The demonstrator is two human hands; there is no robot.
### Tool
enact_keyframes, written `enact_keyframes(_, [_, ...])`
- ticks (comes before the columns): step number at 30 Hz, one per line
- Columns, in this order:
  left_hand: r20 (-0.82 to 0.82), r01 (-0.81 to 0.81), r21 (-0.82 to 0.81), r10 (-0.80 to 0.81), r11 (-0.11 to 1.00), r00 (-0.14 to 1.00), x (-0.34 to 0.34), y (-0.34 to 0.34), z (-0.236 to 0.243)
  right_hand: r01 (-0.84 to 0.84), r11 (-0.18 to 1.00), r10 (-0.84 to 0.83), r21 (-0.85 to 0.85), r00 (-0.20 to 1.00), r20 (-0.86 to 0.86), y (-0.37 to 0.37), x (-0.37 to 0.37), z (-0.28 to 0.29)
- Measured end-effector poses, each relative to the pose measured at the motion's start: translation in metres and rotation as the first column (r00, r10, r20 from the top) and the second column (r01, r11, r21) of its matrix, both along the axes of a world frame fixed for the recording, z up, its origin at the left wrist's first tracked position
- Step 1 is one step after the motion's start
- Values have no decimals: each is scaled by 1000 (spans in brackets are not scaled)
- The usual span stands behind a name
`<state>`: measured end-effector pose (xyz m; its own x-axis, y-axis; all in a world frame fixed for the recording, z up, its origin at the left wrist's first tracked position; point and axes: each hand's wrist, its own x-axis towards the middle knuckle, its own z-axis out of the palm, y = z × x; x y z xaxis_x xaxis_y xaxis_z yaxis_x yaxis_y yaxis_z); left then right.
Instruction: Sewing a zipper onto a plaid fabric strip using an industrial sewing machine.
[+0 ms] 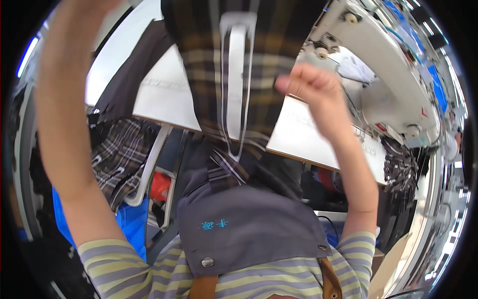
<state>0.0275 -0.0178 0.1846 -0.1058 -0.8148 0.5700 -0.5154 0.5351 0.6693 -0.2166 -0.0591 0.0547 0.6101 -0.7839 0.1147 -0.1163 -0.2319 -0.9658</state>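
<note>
A dark plaid fabric piece [209,60] with a white strip [234,84] down its middle hangs from the top of the picture over the table edge toward my lap. My right hand [311,82] is closed in a fist on the fabric's right edge, just in front of the sewing machine. My left forearm [59,114] rises along the left side, and its hand is cut off at the top rim, so what it holds is hidden.
A white sewing machine [393,74] stands at the right on a white table [308,139]. Dark cloth [127,84] lies on the table's left part. More plaid fabric [117,152] is heaped at lower left above a blue bin [132,224]. I wear a grey apron [249,229].
</note>
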Motion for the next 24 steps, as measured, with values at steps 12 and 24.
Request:
enact_keyframes(12, [-336,82,585,149,807,930,13,-123,-213,-51,788,-68,-614,983,-169,10,-17,-89])
enact_keyframes(24, [761,-13,-36,36,999,647,-41,-130,-231,-235,424,-197,-875,919,-342,-35,-16,-96])
